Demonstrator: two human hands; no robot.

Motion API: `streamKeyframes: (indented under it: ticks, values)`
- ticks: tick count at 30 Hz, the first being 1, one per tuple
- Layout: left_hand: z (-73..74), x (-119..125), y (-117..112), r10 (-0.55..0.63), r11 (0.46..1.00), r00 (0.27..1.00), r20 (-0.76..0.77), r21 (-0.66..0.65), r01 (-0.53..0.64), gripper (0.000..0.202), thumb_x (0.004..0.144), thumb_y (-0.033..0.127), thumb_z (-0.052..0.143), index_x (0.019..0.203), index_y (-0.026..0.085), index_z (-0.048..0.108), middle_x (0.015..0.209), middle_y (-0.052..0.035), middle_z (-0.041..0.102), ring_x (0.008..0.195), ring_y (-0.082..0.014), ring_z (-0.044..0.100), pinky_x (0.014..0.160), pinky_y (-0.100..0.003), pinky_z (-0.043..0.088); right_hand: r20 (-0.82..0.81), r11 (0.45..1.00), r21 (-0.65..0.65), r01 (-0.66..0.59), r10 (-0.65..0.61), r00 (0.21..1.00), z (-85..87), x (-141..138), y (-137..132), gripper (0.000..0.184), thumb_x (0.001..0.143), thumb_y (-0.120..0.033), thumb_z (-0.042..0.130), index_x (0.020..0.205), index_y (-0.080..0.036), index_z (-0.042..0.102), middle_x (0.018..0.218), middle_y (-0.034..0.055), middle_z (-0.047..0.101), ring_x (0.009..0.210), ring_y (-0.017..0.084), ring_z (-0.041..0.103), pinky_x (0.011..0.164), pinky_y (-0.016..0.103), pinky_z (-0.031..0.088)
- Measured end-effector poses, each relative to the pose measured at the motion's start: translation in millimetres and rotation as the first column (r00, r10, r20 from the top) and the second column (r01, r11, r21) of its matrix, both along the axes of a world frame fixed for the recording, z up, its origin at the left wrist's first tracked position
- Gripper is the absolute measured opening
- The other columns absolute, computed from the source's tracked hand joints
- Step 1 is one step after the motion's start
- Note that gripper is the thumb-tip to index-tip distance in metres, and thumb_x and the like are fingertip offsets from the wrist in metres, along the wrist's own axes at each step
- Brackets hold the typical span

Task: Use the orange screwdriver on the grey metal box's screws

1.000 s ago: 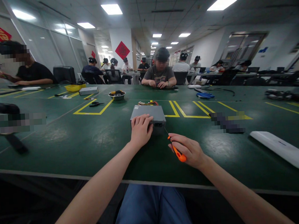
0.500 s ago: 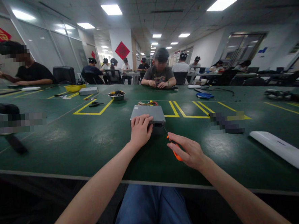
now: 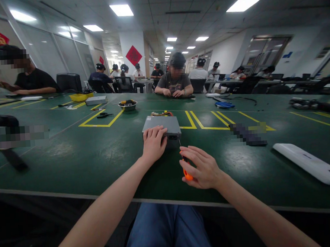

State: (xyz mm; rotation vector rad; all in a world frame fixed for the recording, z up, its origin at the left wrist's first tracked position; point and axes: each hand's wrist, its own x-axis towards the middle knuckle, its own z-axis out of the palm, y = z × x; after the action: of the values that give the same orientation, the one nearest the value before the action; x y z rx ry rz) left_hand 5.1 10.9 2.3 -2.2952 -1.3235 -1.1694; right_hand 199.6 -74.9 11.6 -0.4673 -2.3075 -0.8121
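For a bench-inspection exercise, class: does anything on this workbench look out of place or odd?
Coloured wires bunch loosely at the far edge of the grey metal box under the left hand; they look unsecured against its tidy casing. The right hand grips an orange-handled screwdriver normally.

Bare hands [image 3: 154, 143] and forearms [image 3: 103, 213] above blue denim jeans [image 3: 166, 231].

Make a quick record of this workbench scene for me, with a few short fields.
Left hand: resting flat on a grey metal box, possibly a power supply
Right hand: gripping an orange-handled screwdriver beside the box
Behind the box: coloured wires
Surface: green workbench with yellow tape lines
Also on it: steel bowl, yellow tray, white panel
Nearby: co-worker seated opposite
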Motion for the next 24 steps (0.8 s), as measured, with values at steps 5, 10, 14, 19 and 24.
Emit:
streamKeyframes:
  ticks: [5,10,14,19,24]
  values:
    - [-0.3,0,1,-0.008,1.000,1.000,0.008,-0.005,0.008,0.028,0.085,0.025,0.047,0.112,0.026,0.053,0.121,-0.0045,0.056,0.116,-0.0224,0.045,0.101,-0.043,0.027,-0.100,0.999,-0.012,-0.037,0.035,0.994,1.0,-2,-3,0.026,0.084,-0.027,0.054,0.105,-0.013,0.053,0.110,0.0164,0.061,0.111,0.026,0.055,0.085,0.038,0.054]
    - [-1.1,-1,1,-0.004,1.000,1.000,0.005,-0.002,0.004,0.028,0.085,0.025,0.047,0.112,0.026,0.053,0.122,-0.0040,0.056,0.117,-0.0218,0.044,0.101,-0.042,0.027,-0.227,0.999,-0.024,-0.041,0.035,0.973,1.4,-7,-4,0.028,0.079,-0.016,0.060,0.106,-0.017,0.054,0.102,0.0106,0.065,0.098,0.021,0.063,0.081,0.032,0.057]
    - [-0.4,-1,0,-0.003,1.000,1.000,-0.001,0.001,0.003,0.028,0.086,0.025,0.047,0.113,0.026,0.053,0.122,-0.0039,0.056,0.117,-0.0215,0.045,0.101,-0.042,0.027,-0.216,0.999,-0.031,-0.018,0.010,0.976,0.6,-5,-5,0.030,0.077,-0.016,0.062,0.107,-0.021,0.056,0.105,0.0091,0.064,0.098,0.020,0.064,0.082,0.030,0.057]
    - [-0.5,0,0,0.002,1.000,1.000,0.004,-0.003,-0.002,0.029,0.085,0.025,0.047,0.113,0.026,0.053,0.121,-0.0050,0.056,0.116,-0.0225,0.045,0.101,-0.044,0.027,-0.002,0.997,-0.045,-0.057,0.057,0.998,1.5,3,-8,0.029,0.082,-0.018,0.051,0.110,-0.020,0.055,0.126,0.0151,0.051,0.120,0.031,0.047,0.087,0.046,0.053]
    - [-1.6,0,1,-0.002,1.000,1.000,0.004,0.000,0.002,0.028,0.086,0.025,0.047,0.113,0.026,0.052,0.122,-0.0043,0.056,0.117,-0.0220,0.045,0.101,-0.043,0.027,-0.023,0.997,0.072,-0.032,0.033,0.999,0.3,4,-8,0.026,0.078,-0.013,0.062,0.103,-0.020,0.057,0.114,0.0108,0.061,0.110,0.023,0.057,0.086,0.036,0.055]
